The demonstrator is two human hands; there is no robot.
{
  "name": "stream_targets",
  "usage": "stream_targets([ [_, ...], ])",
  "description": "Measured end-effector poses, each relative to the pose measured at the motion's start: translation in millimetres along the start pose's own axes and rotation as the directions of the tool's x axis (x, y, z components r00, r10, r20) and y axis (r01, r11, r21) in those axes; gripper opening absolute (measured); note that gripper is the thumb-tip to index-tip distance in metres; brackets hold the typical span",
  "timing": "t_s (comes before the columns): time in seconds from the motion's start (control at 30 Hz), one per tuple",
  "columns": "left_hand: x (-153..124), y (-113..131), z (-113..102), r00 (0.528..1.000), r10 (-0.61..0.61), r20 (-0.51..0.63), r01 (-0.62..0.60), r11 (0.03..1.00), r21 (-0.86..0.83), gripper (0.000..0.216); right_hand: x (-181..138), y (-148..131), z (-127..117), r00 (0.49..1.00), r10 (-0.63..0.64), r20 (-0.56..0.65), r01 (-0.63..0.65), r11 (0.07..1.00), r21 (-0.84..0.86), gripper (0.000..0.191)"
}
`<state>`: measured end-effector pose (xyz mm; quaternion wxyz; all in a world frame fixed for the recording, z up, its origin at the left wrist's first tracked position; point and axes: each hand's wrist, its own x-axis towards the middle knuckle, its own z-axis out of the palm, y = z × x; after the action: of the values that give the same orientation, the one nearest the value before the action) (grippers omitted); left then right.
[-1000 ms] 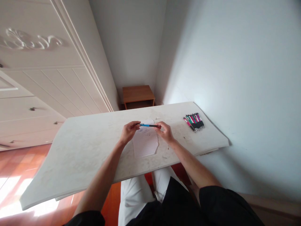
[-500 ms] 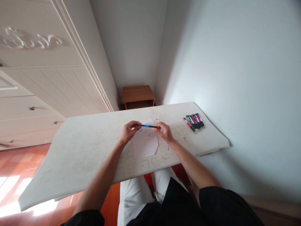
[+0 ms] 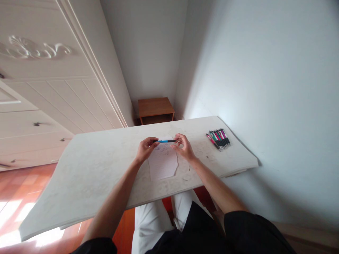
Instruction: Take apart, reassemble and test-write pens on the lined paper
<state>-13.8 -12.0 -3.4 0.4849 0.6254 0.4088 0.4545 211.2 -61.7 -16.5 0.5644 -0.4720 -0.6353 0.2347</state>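
The grip of the left hand [image 3: 145,147] pinches the clip end of the blue-and-black pen [image 3: 165,141], held above the paper sheet [image 3: 162,166]. The right hand [image 3: 186,149] has fingers parted around the tip; contact cannot be confirmed. A slackened left pinch could drop the pen.

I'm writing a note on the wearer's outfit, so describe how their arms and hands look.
Both hands, left and right, are bare: no gloves, and no watch or bracelet on either wrist. The forearms are uncovered. The left sleeve and right sleeve are plain black and short, with no visible markings. Rings or nail details are too small to tell.
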Motion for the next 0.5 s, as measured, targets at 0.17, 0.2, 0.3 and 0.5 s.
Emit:
stream_targets([
  [0.17, -0.7, 10.2, -0.4, 0.999, -0.034, -0.020, 0.033, 0.999, -0.039, 0.043, 3.4, 1.2, -3.3, 0.999, 0.035, -0.009, -0.035, 0.997, 0.071, 0.054],
  [0.2, -0.5, 12.0, -1.3, 0.999, -0.025, -0.035, 0.025, 0.999, -0.022, 0.044, 4.3, 1.4, -4.2, 0.998, 0.050, -0.023, -0.048, 0.996, 0.077, 0.050],
  [0.3, 1.0, 12.5, -4.6, 0.995, 0.006, -0.097, -0.002, 0.999, 0.039, 0.049, 7.1, 5.2, -6.9, 0.989, 0.082, -0.120, -0.079, 0.996, 0.031, 0.040],
  [0.5, 3.7, 7.5, -7.5, 0.987, -0.004, -0.159, 0.011, 0.999, 0.045, 0.047, 12.1, 27.2, -10.7, 0.962, 0.073, -0.263, -0.120, 0.979, -0.166, 0.030],
])
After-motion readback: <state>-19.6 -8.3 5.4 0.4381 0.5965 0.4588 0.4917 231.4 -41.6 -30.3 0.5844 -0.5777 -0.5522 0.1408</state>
